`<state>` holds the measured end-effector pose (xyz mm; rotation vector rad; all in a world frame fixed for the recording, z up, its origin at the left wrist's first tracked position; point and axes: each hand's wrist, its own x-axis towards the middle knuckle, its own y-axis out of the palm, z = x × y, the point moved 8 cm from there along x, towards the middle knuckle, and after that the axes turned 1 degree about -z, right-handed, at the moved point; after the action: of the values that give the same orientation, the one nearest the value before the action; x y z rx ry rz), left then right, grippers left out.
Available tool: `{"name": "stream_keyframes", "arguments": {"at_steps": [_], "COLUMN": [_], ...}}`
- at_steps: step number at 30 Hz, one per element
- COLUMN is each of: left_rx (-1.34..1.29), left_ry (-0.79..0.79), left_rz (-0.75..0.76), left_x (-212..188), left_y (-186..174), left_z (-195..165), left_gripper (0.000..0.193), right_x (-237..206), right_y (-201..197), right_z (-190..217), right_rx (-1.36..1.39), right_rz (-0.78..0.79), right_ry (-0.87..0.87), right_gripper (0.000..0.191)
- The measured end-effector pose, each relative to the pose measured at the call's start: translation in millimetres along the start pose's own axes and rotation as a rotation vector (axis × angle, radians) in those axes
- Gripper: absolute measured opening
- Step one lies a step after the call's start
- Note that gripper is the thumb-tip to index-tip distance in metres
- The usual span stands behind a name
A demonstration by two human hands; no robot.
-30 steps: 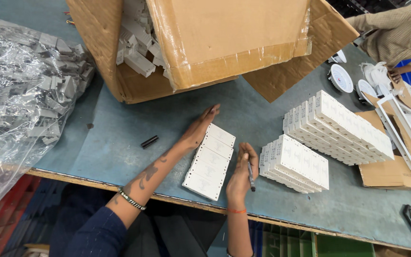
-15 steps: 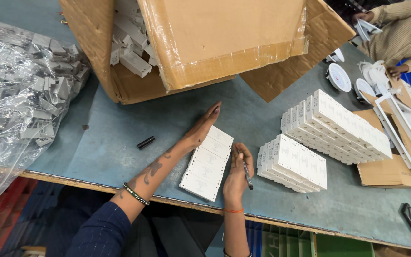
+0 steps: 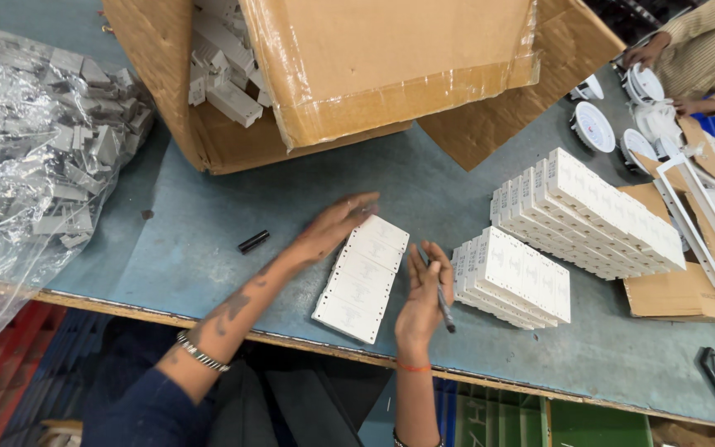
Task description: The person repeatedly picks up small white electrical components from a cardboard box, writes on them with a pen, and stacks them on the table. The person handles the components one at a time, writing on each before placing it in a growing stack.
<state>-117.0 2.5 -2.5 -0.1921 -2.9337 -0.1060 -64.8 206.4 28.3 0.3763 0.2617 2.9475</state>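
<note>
Tipped cardboard box (image 3: 391, 74) holds white units (image 3: 229, 99).

White boxes row (image 3: 363, 280): flat between left hand (image 3: 334, 225) and right hand (image 3: 425, 290), touched by both.
Stacked white boxes (image 3: 515, 277): just right of grip.
Cardboard carton (image 3: 349, 70): brown, open, beyond.
Clear plastic bag (image 3: 31, 174): far left.

Bare tabletop (image 3: 192, 273) left; cardboard box (image 3: 357, 74) blocks behind, white stacks (image 3: 515, 277) right.
</note>
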Motion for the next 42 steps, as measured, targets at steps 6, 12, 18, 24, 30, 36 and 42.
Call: {"name": "stream_keyframes", "arguments": {"at_steps": [6,12,18,24,30,36,42], "left_rx": [0.429,0.578,0.671,0.713,0.682,0.699,0.689], "left_ry": [0.145,0.216,0.289,0.296,0.278,0.261,0.247], "left_rz": [0.235,0.16,0.1,0.105,0.127,0.142,0.146], "left_x": [-91,-123,-124,-124,-121,-118,-117], "left_y": [-7,-20,-24,-27,-30,-29,-29], "left_z": [-41,-60,-48,-39,-33,-27,-25], "left_gripper": [0.097,0.097,0.081,0.065,0.057,0.055,0.054], "right_x": [-43,-66,-71,-65,-64,-64,-65], "right_y": [21,44,71,90,95,94,97], "right_z": [32,14,10,9,-5,-8,-7], "right_rx": [-0.072,-0.121,-0.302,-0.439,-0.502,-0.525,-0.547], "right_rz": [0.3,0.513,0.665,0.71,0.697,0.699,0.698], "right_ry": [0.008,0.199,0.152,-0.014,-0.073,-0.067,-0.084], "right_gripper": [0.052,0.025,0.009,0.006,0.009,0.007,0.007]}}
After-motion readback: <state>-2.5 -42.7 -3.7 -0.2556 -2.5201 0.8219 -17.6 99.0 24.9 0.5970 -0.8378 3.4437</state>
